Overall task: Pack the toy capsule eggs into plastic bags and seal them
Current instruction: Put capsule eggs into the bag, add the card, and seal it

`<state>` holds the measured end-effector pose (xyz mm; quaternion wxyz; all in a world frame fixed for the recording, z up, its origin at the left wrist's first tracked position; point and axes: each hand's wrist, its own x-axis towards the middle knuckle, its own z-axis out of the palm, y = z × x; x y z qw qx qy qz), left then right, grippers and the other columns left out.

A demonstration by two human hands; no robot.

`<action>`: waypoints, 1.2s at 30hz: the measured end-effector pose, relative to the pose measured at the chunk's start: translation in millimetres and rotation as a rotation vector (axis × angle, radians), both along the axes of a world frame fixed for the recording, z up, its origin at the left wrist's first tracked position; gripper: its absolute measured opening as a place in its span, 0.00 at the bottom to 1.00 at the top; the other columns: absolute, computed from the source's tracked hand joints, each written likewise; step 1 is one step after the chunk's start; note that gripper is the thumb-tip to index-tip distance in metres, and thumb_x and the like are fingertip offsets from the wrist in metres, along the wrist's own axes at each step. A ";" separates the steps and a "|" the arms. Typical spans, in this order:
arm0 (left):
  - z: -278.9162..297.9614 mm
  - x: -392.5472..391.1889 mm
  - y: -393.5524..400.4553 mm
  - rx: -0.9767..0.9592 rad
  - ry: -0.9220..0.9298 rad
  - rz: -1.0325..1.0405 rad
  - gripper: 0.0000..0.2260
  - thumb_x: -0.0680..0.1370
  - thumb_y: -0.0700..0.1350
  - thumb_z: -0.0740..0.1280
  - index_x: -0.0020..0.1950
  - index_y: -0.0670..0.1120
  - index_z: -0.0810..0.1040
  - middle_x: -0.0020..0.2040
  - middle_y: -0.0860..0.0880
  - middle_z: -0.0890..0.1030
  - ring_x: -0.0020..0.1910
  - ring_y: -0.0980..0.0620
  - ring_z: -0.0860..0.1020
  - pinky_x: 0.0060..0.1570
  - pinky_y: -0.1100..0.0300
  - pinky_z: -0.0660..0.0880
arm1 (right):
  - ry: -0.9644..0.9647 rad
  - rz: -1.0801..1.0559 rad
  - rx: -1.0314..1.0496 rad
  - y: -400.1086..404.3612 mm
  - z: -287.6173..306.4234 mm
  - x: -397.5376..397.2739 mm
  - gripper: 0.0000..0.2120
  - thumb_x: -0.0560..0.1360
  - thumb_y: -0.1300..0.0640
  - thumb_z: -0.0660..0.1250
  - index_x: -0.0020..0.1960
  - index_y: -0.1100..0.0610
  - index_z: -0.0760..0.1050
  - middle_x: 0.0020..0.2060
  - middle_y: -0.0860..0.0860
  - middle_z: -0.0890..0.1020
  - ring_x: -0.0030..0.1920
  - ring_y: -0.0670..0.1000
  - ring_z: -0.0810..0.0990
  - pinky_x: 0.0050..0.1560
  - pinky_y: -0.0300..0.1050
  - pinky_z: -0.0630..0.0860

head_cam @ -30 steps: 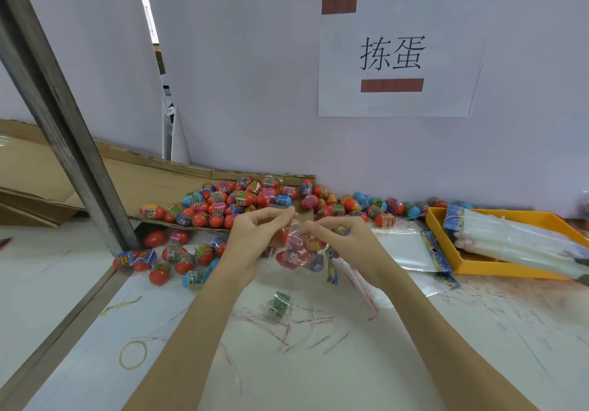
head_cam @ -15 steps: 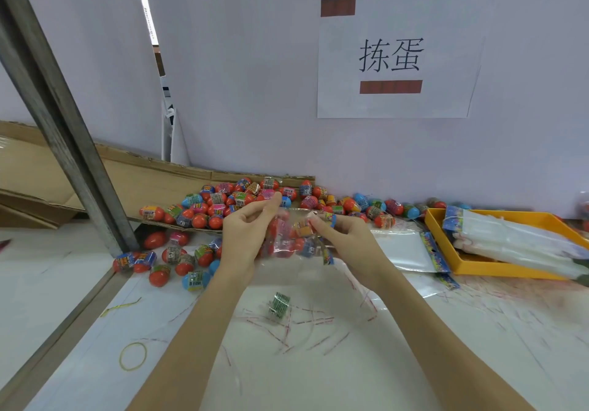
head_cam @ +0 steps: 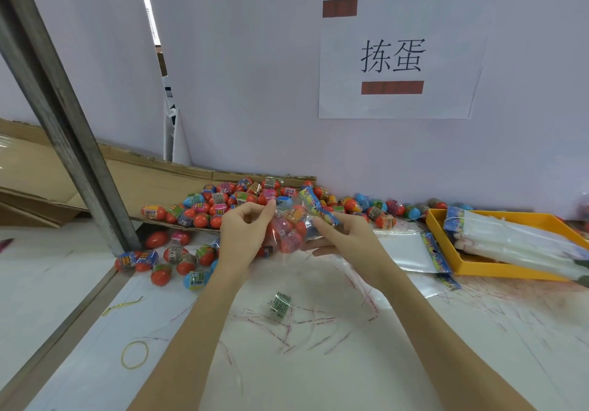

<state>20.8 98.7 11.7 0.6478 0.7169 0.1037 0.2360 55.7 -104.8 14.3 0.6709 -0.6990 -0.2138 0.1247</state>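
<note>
— Above the tabletop, which way does the bag run?
— Long axis left to right, printed header strip tilted up at the right end. Clear crinkly film, smooth round capsule eggs inside.
— And each hand?
— Left hand pinches the film's left end, fingers curled; right hand grips the header side, forefinger straight, both forearms raised.

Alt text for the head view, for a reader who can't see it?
Both hands, left and right, hold a clear bag of toy eggs above a white table. Loose eggs lie behind, and a yellow tray of bags sits right.
</note>
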 end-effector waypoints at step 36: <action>2.3 -2.5 -9.8 0.104 -0.179 0.065 0.12 0.84 0.51 0.68 0.53 0.44 0.84 0.42 0.46 0.83 0.43 0.52 0.81 0.49 0.54 0.79 | 0.212 0.157 0.144 7.7 1.2 -7.6 0.17 0.82 0.44 0.66 0.60 0.55 0.83 0.53 0.59 0.87 0.53 0.59 0.87 0.50 0.48 0.84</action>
